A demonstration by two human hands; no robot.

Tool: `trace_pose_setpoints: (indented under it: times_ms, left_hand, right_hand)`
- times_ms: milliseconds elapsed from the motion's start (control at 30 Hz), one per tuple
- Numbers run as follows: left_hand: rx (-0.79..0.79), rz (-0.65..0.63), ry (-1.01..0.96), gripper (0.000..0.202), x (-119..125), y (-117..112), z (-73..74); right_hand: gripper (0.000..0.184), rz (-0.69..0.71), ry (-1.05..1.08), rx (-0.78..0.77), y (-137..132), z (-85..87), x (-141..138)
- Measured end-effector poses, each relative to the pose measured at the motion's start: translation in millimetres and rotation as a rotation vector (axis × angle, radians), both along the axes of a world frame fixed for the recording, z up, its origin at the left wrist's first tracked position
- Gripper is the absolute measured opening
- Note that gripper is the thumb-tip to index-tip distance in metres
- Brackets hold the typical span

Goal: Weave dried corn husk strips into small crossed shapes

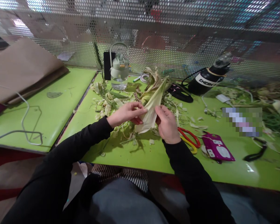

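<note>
Between my hands a pale yellow-green corn husk [149, 115] is spread out, its wide end towards me. My left hand [128, 114] pinches its left edge, and my right hand [167, 123] grips the right edge with thumb and bent fingers. Behind it lies a heap of dried husks [151, 82], touching the far end of the held one. Shreds and trimmings [107, 104] litter the green table [128, 152] around and below both hands. Red-and-yellow-handled scissors [193, 137] rest just right of my right wrist, partly covered by it.
A clear bottle [119, 73] stands at the back before a dark phone [106, 66]. Tape [144, 78] lies nearby. At right are a black bottle [206, 79], a purple case [218, 147], a white charger [222, 98] and a black strap [256, 151]. Brown paper [25, 67] covers the left table.
</note>
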State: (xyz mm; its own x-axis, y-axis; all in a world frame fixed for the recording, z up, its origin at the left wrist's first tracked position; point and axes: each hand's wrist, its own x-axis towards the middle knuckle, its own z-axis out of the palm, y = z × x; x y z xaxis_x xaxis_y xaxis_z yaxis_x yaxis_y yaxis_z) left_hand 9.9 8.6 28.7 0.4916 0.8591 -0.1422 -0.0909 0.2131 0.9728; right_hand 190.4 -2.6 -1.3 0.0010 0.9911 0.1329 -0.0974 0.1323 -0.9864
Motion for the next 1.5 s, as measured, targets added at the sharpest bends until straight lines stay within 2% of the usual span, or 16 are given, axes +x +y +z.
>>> trace_pose_setpoints:
  times_ms: [133,233,333,433,567,733,967,1133,1233,1267,1333,1400,1433,1467,1500]
  left_hand:
    - [0.067,0.008,0.073,0.012,3,-5,-0.9]
    - [0.032,-0.005,0.033,0.015,3,-8,2.1]
    - [-0.019,0.006,-0.003,0.016,4,-8,4.8]
    - [-0.046,0.049,-0.053,0.018,6,-8,5.6]
    - [-0.044,0.13,-0.089,0.019,9,-8,5.6]
    - [-0.084,0.164,-0.117,0.021,9,-9,6.2]
    - [-0.086,0.099,-0.148,0.022,8,-8,3.5]
    - [-0.056,0.112,-0.141,0.024,5,-9,8.0]
    - [-0.048,0.103,-0.114,0.022,0,-6,12.3]
    - [-0.048,0.118,-0.113,0.022,-3,-4,13.4]
    - [-0.054,0.19,-0.13,0.022,-9,2,15.0]
    - [-0.069,0.32,-0.164,0.023,-15,10,15.8]
    - [-0.079,0.384,-0.177,0.023,-18,14,15.9]
    - [-0.091,0.443,-0.179,0.023,-20,17,15.7]
    - [-0.098,0.483,-0.178,0.023,-22,20,15.1]
  right_hand:
    - [0.032,0.028,0.0,0.018,-1,-2.0,-1]
    - [0.036,0.027,0.002,0.001,1,-3.6,-2]
    - [0.037,0.013,-0.014,0.047,1,-4.2,0]
    - [0.037,-0.003,-0.103,0.093,-2,-2.0,2]
    - [0.037,0.041,-0.243,0.058,-7,2.5,2]
    - [0.037,0.077,-0.101,-0.003,-6,0.8,-1]
    - [0.043,0.153,0.05,-0.111,-9,1.7,-5]
    - [0.049,0.128,0.046,-0.054,-6,9.7,-7]
    - [0.048,0.049,0.063,0.082,-5,28.2,9]
    - [0.048,-0.04,0.025,0.171,-6,36.8,20]
    - [0.051,-0.263,-0.189,0.413,-10,55.0,48]
    - [0.061,-0.304,-0.309,0.477,-14,69.4,77]
    - [0.068,-0.32,-0.519,0.514,-15,73.5,89]
    - [0.07,-0.342,-0.601,0.515,-15,75.0,97]
    - [0.065,-0.312,-0.44,0.414,-13,74.0,101]
